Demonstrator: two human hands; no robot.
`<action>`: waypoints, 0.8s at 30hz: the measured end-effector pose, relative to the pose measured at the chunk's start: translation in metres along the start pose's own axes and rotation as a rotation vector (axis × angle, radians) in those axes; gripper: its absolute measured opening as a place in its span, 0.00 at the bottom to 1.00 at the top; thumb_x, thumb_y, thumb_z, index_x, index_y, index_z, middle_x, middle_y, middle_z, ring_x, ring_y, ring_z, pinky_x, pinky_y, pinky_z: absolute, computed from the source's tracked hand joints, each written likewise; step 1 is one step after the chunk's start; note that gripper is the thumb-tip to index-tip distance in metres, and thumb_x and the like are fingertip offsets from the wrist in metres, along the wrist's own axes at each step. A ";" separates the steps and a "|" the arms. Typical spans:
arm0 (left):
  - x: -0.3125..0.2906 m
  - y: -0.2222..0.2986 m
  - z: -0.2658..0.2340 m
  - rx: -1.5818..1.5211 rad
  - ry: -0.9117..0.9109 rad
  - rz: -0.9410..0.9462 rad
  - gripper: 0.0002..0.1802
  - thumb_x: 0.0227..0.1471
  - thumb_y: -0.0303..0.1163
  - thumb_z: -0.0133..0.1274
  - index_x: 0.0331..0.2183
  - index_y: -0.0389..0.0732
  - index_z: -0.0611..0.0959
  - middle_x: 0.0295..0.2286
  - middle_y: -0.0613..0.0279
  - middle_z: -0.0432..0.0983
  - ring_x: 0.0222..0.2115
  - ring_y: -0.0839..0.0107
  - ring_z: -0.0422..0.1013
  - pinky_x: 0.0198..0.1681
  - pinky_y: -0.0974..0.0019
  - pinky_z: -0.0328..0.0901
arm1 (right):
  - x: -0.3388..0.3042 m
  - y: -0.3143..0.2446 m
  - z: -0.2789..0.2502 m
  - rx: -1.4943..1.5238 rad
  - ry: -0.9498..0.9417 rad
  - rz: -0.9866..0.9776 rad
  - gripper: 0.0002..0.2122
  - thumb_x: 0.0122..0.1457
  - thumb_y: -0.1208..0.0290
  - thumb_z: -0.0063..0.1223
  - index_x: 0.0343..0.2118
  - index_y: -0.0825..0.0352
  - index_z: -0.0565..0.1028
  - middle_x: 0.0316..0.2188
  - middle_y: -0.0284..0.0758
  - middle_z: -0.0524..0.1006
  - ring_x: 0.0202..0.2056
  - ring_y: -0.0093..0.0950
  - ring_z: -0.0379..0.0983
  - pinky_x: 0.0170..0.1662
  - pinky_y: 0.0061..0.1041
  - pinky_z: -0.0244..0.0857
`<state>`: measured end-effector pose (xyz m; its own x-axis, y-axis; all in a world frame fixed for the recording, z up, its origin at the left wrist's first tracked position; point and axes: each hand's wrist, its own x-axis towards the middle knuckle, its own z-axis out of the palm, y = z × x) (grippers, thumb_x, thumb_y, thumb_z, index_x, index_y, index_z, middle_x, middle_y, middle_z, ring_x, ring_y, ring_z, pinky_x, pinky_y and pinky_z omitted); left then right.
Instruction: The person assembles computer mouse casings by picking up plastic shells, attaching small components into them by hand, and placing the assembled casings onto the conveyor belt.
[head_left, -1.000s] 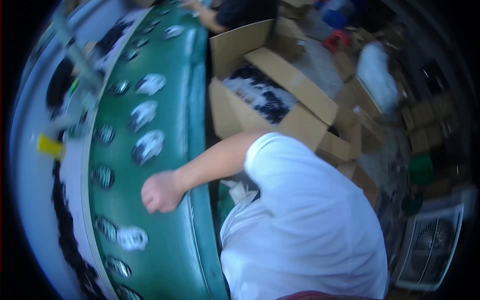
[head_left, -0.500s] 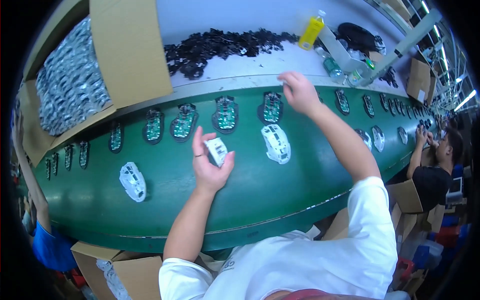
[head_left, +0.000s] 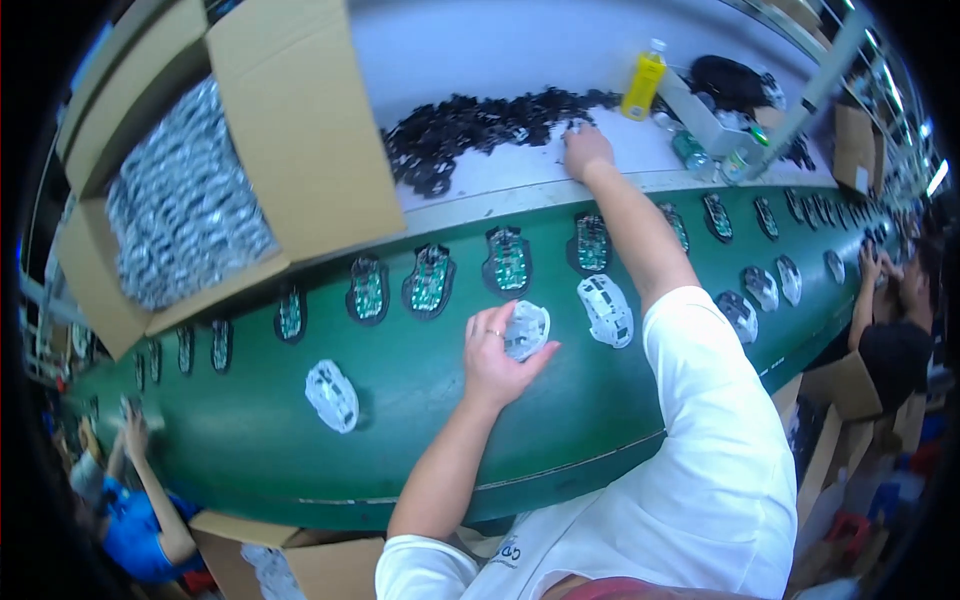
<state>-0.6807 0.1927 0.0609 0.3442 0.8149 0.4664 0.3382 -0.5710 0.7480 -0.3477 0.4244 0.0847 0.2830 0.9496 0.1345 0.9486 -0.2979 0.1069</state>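
Observation:
My left hand (head_left: 492, 362) holds a pale grey plastic mouse shell (head_left: 527, 331) above the green belt, thumb on one side and fingers on the other. My right arm stretches across the belt to the far ledge. There my right hand (head_left: 588, 154) is at the right end of a heap of small black plastic parts (head_left: 440, 135), fingers curled down; whatever is between the fingertips is hidden. Another pale mouse shell (head_left: 605, 311) lies right of my left hand, and one more (head_left: 331, 396) lies to the left. Beyond them stand black mouse bases with green circuit boards (head_left: 509, 262).
An open carton (head_left: 305, 130) full of grey shells stands at the far left. A yellow bottle (head_left: 643, 82) and a white tray (head_left: 697, 112) are on the ledge. Another carton (head_left: 330, 560) sits below the near edge. People work at both ends of the belt (head_left: 430, 420).
My right hand has gone from above the belt to the black heap on the ledge. The shell in my left hand has turned to show its broad face. The whole view has shifted.

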 end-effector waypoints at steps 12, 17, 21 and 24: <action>0.006 -0.002 0.009 0.017 -0.076 -0.062 0.37 0.39 0.38 0.74 0.50 0.33 0.79 0.41 0.51 0.76 0.41 0.54 0.73 0.47 0.55 0.69 | -0.027 -0.004 0.003 0.162 0.019 -0.180 0.25 0.61 0.72 0.48 0.63 0.56 0.69 0.64 0.42 0.65 0.64 0.42 0.64 0.61 0.41 0.64; 0.006 0.001 0.017 -0.044 -0.089 -0.102 0.36 0.40 0.38 0.73 0.50 0.31 0.79 0.41 0.51 0.77 0.41 0.57 0.75 0.47 0.58 0.70 | -0.022 -0.008 -0.014 0.160 -0.152 -0.148 0.26 0.62 0.73 0.50 0.65 0.52 0.67 0.69 0.39 0.59 0.68 0.39 0.58 0.64 0.43 0.60; -0.001 -0.001 0.013 -0.096 -0.063 -0.177 0.35 0.41 0.37 0.73 0.50 0.31 0.79 0.40 0.53 0.78 0.39 0.61 0.76 0.45 0.60 0.71 | -0.025 -0.016 -0.015 0.314 -0.113 -0.035 0.20 0.62 0.72 0.51 0.58 0.57 0.74 0.60 0.40 0.71 0.63 0.40 0.65 0.59 0.40 0.67; -0.002 -0.009 0.019 -0.153 -0.055 -0.176 0.35 0.42 0.37 0.73 0.50 0.31 0.79 0.40 0.54 0.78 0.39 0.63 0.76 0.46 0.61 0.70 | -0.033 0.003 -0.007 0.318 -0.045 -0.023 0.18 0.62 0.71 0.48 0.55 0.59 0.75 0.53 0.42 0.76 0.55 0.42 0.73 0.53 0.41 0.72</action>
<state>-0.6678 0.1942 0.0443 0.3403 0.8914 0.2994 0.2617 -0.3956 0.8803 -0.3554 0.3916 0.0870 0.2602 0.9613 0.0907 0.9495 -0.2377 -0.2049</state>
